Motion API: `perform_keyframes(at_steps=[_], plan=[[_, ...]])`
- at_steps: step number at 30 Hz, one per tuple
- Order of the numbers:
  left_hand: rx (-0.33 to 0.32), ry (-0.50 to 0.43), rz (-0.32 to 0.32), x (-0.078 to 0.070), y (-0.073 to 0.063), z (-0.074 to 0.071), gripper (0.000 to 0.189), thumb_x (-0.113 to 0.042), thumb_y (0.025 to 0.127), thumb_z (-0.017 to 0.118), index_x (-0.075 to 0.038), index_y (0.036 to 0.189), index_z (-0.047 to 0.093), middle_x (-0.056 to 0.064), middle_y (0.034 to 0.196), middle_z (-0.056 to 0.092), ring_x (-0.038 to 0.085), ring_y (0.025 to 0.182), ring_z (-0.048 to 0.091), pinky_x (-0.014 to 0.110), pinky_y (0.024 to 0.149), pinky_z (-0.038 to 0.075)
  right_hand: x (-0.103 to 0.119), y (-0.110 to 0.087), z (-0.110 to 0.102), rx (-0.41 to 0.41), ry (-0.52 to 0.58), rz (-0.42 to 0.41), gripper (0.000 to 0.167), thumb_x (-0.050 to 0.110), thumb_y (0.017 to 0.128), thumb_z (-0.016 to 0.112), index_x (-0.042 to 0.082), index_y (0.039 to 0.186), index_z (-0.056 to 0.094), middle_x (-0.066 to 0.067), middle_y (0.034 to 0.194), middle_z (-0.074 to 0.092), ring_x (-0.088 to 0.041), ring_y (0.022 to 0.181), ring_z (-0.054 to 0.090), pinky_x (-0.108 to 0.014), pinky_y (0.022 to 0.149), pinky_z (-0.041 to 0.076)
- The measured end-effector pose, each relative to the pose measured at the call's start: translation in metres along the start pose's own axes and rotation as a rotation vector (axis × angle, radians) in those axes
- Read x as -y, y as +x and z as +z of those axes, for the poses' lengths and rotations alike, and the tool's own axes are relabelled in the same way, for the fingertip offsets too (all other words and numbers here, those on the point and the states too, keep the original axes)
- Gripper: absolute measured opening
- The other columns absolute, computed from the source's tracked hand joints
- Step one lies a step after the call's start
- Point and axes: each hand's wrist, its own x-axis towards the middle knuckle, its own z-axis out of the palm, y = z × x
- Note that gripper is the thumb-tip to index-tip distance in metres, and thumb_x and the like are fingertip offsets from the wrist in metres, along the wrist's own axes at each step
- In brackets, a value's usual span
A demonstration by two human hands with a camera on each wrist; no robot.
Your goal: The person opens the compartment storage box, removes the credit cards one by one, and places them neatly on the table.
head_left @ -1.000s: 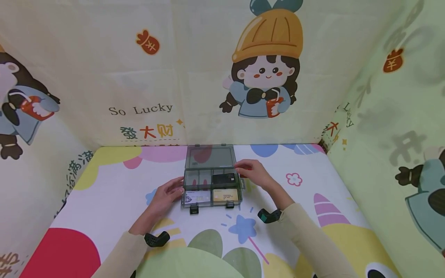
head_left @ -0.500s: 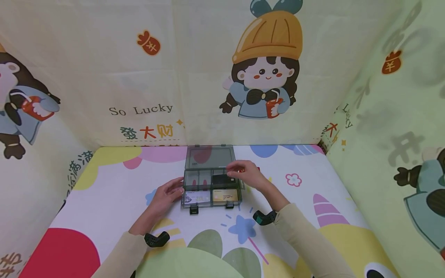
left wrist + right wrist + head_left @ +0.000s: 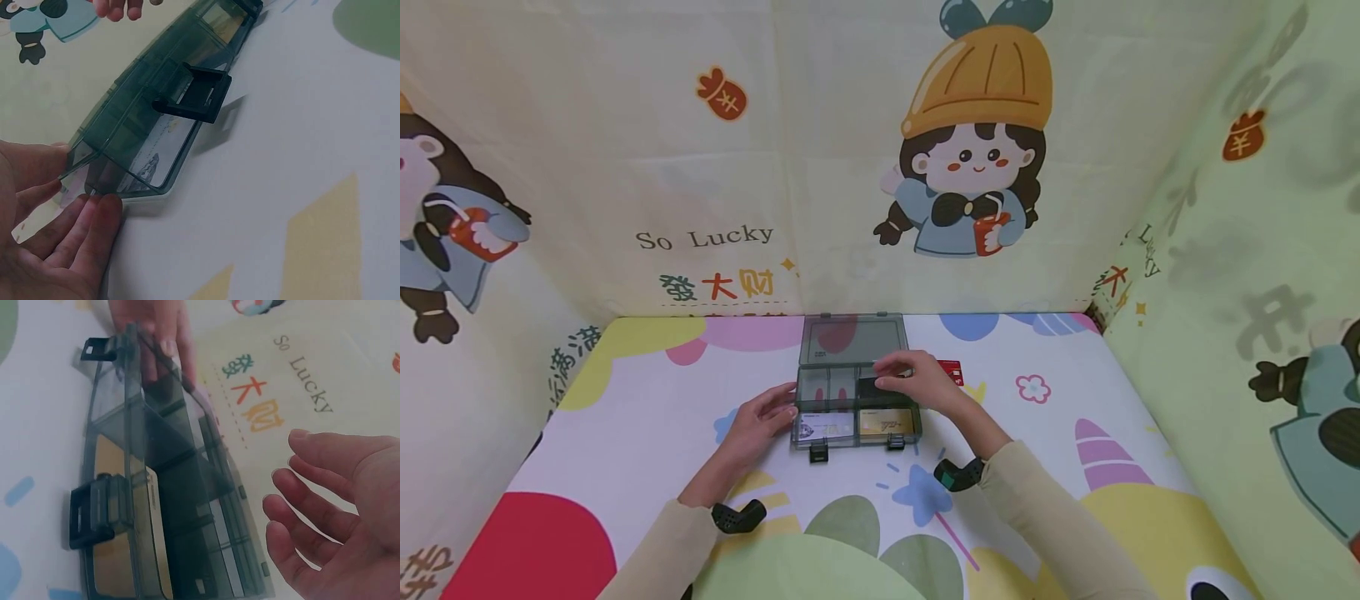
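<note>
A grey see-through divided storage box (image 3: 827, 385) lies with its lid (image 3: 854, 343) raised at the back. Its front compartments hold a pale card (image 3: 826, 427) and a gold card (image 3: 886, 422); a black card (image 3: 868, 388) lies in the back right one, partly covered by my right hand. My left hand (image 3: 760, 422) holds the box's left end, thumb and fingers on its corner in the left wrist view. Over the back right compartments hovers my right hand (image 3: 919, 380), fingers loosely bent, nothing between them in the right wrist view.
A red card (image 3: 952, 372) lies on the table to the right of the box, partly behind my right hand. Two dark latches (image 3: 818, 452) stick out at the box's front. Patterned cloth (image 3: 850, 183) rises right behind the box.
My right hand has moved left from the box's right edge to above the black card, uncovering the red card on the table. The left hand and the box have stayed put.
</note>
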Motion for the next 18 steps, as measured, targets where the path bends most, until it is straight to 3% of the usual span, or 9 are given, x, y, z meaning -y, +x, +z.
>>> perform_keyframes(at_steps=[18], plan=[[0.000,-0.006,0.013,0.002,0.001,0.000,0.052,-0.017,0.096,0.059,-0.019,0.146,0.043,0.012,0.147,0.048,0.029,0.134,0.049,0.036,0.101,0.051,0.008,0.005,0.015,0.031,-0.023,-0.022,0.030,0.021,0.089,0.070,0.006,0.115,0.068,-0.005,0.109,0.070,-0.016,0.096,0.063,-0.029,0.084,0.055]])
